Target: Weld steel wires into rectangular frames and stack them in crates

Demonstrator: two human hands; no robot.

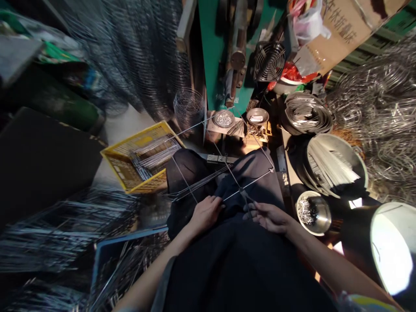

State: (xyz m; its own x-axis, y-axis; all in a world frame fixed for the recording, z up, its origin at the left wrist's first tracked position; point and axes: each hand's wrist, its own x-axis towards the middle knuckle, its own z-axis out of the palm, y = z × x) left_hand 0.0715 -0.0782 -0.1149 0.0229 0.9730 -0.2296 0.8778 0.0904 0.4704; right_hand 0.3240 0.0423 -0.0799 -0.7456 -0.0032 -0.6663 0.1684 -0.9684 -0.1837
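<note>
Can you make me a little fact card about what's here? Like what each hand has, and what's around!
Left hand: closed on a thin wire frame
Right hand: holding a pliers-like tool
Tool tip: at the frame, where two rods seem to cross
Frame place: above the person's lap
Yellow crate: beyond the left hand, with metal rods inside
Ahead: a green machine
Right side: a metal bowl with small shiny pieces; too small to name
</note>
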